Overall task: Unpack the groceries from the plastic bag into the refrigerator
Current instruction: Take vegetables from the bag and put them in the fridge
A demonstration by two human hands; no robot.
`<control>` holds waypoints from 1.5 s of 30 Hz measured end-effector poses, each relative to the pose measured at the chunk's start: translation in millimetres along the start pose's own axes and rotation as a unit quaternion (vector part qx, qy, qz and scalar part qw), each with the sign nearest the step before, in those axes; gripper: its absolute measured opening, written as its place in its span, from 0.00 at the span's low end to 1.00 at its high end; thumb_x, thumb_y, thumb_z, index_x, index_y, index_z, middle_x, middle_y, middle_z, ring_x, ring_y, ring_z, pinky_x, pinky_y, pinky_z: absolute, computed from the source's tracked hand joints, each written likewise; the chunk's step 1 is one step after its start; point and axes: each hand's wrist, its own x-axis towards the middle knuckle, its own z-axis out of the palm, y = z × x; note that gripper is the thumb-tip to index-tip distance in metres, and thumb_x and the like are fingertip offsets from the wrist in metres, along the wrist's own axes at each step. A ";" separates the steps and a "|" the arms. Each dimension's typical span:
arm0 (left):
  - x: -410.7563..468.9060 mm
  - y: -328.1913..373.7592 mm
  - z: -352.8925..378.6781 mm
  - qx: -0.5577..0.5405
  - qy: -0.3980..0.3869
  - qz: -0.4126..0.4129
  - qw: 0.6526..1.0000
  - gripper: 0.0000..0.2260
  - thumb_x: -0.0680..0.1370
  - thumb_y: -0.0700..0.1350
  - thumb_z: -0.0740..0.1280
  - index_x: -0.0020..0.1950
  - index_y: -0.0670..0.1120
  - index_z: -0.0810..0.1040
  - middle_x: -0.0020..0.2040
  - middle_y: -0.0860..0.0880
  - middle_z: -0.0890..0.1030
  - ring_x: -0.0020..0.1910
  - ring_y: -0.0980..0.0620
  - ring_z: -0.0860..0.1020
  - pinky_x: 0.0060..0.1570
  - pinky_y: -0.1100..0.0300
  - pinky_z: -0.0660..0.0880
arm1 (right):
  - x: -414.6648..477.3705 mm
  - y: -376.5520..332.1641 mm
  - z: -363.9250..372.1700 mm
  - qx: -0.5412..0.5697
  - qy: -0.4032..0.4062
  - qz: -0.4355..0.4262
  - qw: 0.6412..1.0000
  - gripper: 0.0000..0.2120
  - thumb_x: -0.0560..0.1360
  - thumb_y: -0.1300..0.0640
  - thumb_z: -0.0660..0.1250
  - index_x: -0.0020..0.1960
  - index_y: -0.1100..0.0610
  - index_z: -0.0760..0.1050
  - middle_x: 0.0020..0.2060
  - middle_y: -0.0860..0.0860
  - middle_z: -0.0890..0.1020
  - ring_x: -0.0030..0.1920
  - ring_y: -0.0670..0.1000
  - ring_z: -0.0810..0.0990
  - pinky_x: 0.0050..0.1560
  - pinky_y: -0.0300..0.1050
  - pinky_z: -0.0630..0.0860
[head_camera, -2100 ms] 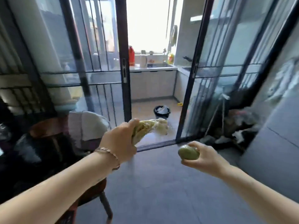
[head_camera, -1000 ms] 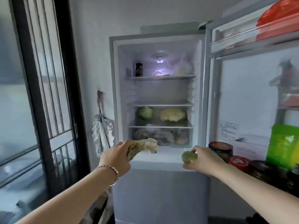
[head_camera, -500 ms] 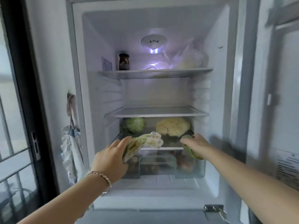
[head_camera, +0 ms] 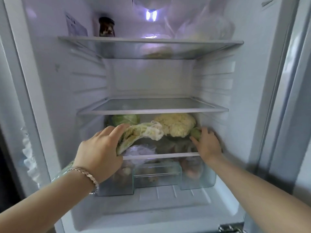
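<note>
The fridge (head_camera: 50, 81) is white inside, its lamp (head_camera: 151, 15) bluish-white. The cabbage (head_camera: 125, 119) is light green, the cauliflower (head_camera: 176, 124) cream. The greens (head_camera: 133, 134) are pale yellow-green, wrapped in white netting (head_camera: 155, 133). The fruit (head_camera: 196, 134) at centre right is dull green. The jar (head_camera: 106, 26), upper left, is dark brown; the bracelet (head_camera: 87, 174) silver; the drawer (head_camera: 198, 182) green-tinted clear.

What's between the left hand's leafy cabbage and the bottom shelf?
Nothing visible. The leafy cabbage in the left hand hangs over the front of the bottom shelf. The round cabbage and cauliflower fill the back; the right hand holds a green fruit at the right wall. Only the front strip looks free.
</note>
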 end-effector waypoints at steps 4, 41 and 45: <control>2.0 4.1 -8.5 -0.045 -0.035 -0.017 0.998 0.32 0.62 0.41 0.74 0.66 0.55 0.72 0.53 0.51 0.81 0.45 0.43 0.81 0.33 0.57 0.73 | -10.2 1.6 -6.9 -0.010 0.122 -0.130 0.984 0.17 0.75 0.51 0.65 0.56 0.63 0.76 0.53 0.61 0.78 0.56 0.63 0.76 0.56 0.52 0.72; 190.3 -50.6 -71.0 -0.004 0.069 -0.026 0.997 0.19 0.81 0.57 0.47 0.57 0.55 0.75 0.54 0.54 0.80 0.55 0.51 0.76 0.54 0.59 0.65 | 114.4 -219.3 -229.9 -0.012 0.076 -0.220 0.972 0.19 0.66 0.38 0.71 0.51 0.48 0.79 0.44 0.44 0.79 0.48 0.51 0.77 0.42 0.41 0.68; 193.3 -53.5 -68.2 -0.016 0.074 -0.019 0.997 0.18 0.80 0.58 0.48 0.59 0.57 0.74 0.55 0.55 0.79 0.56 0.53 0.75 0.55 0.60 0.64 | 145.0 -229.8 -195.5 -0.075 0.028 -0.178 0.981 0.27 0.66 0.38 0.71 0.61 0.49 0.75 0.59 0.47 0.77 0.60 0.51 0.75 0.55 0.43 0.71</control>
